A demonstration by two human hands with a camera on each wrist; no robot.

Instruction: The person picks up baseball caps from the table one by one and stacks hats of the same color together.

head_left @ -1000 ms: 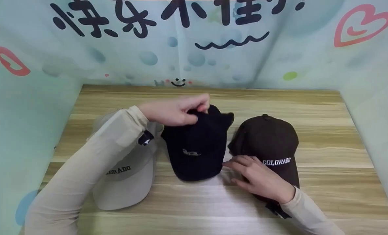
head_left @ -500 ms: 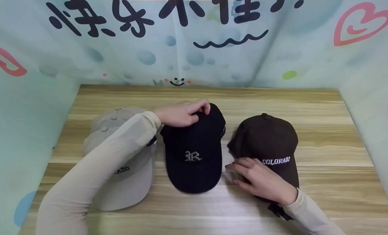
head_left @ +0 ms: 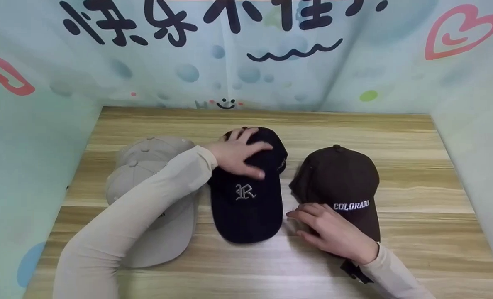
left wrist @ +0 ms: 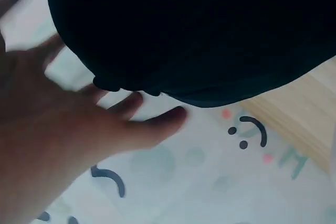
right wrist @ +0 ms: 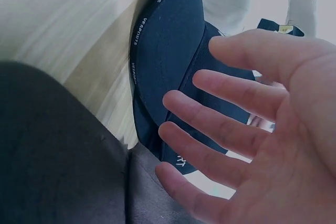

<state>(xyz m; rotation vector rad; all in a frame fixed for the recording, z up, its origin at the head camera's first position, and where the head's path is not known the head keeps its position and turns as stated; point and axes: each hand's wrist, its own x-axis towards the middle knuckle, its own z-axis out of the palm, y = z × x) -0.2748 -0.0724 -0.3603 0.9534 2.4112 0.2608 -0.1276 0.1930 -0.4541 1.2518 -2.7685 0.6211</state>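
Since a second ago, your left hand [head_left: 240, 151] has let go of its pinch at the back of the navy cap [head_left: 246, 199] and now lies flat on the crown, fingers spread and straight. That cap has settled too: its front, crumpled and tipped before, now faces up with the pale gothic "R" [head_left: 245, 192] plain to read just below your left palm. Your right hand [head_left: 333, 232] has barely shifted.

Your left hand presses down on the rounded top of the navy cap, the brim pointing back toward you. From the left wrist view, the spread fingers [left wrist: 157, 124] sit against the cap's dark fabric [left wrist: 199, 30], with the wooden tabletop [left wrist: 304, 114] beyond.

Your right hand rests with fingers relaxed and loosely extended, gripping nothing, its fingertips on the near left edge of the brown cap [head_left: 340, 187] lettered "COLORADO" [head_left: 351, 205]. The navy cap's brim lies just beside those fingertips, to their left; in the right wrist view the open fingers [right wrist: 226, 129] hover close to that brim's underside [right wrist: 168, 61].

Under your left forearm lie beige caps [head_left: 155, 166], stacked, touching the navy cap's left side.
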